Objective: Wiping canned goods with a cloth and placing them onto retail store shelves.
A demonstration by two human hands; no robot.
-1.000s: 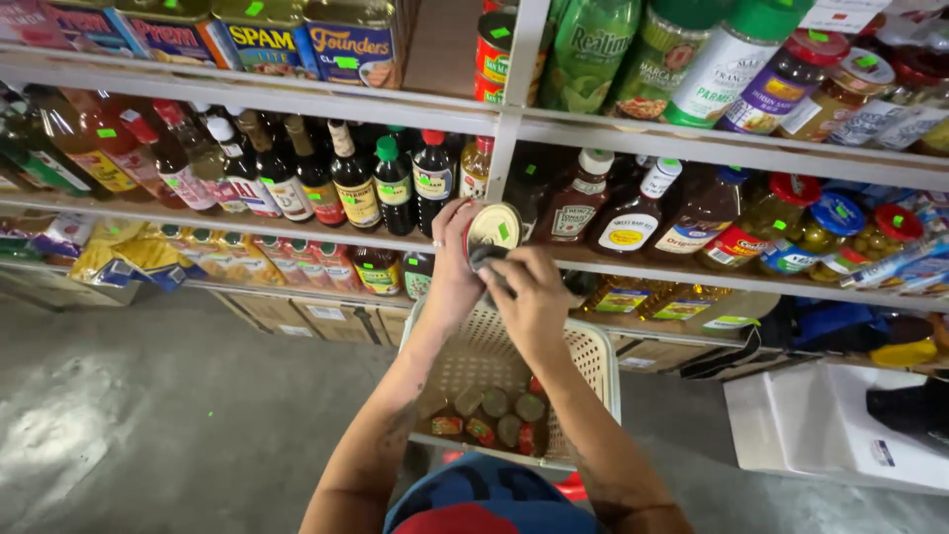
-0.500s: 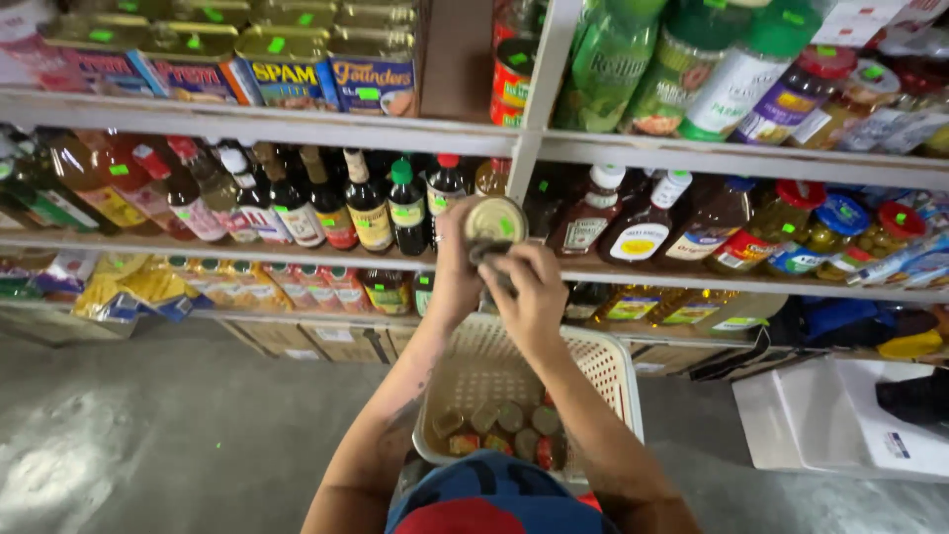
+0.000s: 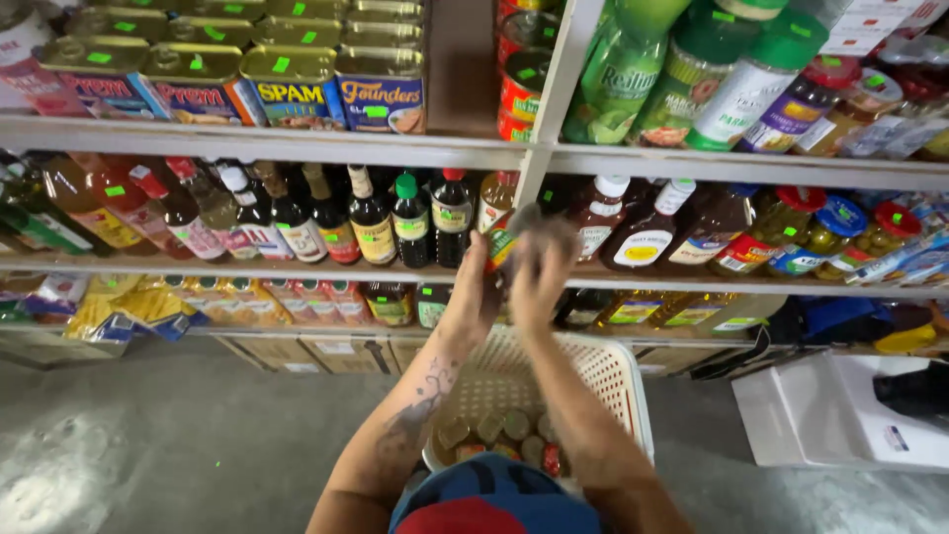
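both hands up at centre frame, left hand point(image 3: 473, 287) and right hand point(image 3: 542, 280) clamped, fingers wrapped round a small blurred jar point(image 3: 521, 229), raised level with the sauce-bottle shelf point(image 3: 297, 269), over the white basket point(image 3: 613, 381) of jars below.

White metal shelving point(image 3: 297, 143), three tiers. Top: rectangular meat tins point(image 3: 287, 84), round cans point(image 3: 519, 89), green-capped bottles point(image 3: 692, 84). Middle: dark sauce bottles point(image 3: 371, 222), squeeze bottles point(image 3: 643, 232), jars point(image 3: 830, 232). Bottom: yellow packets point(image 3: 129, 307). Grey concrete floor point(image 3: 148, 445) carrying cardboard boxes point(image 3: 326, 351), white bin point(image 3: 840, 415).
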